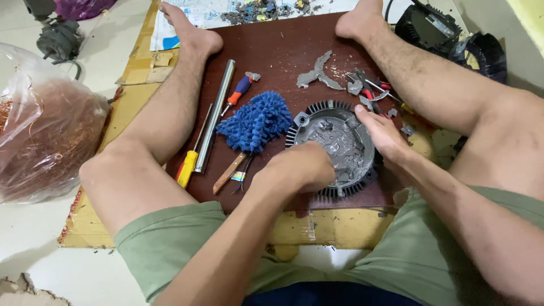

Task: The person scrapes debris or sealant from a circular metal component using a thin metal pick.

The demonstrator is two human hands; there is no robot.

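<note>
Hands work at a round grey finned metal housing (340, 148) that lies flat on a dark red-brown board (277, 51) between the person's outstretched legs. Left hand (300, 167) is curled into a loose fist inside the housing's near-left rim; whether it grips anything cannot be told, the fingers being turned away. Right hand (382, 133) rests open on the right rim, fingers spread flat, holding nothing. Broken grey fragments lie inside the housing. Just left of it: blue microfibre duster (255, 122) with wooden handle. Further left: steel tube (215, 113), yellow-handled screwdriver (190, 161), small blue-and-orange screwdriver (241, 90). Beyond the housing: curved grey metal shard (317, 73), red-handled pliers (371, 93). Clear bag of copper wire (45, 141) sits on the floor, far left.
</note>
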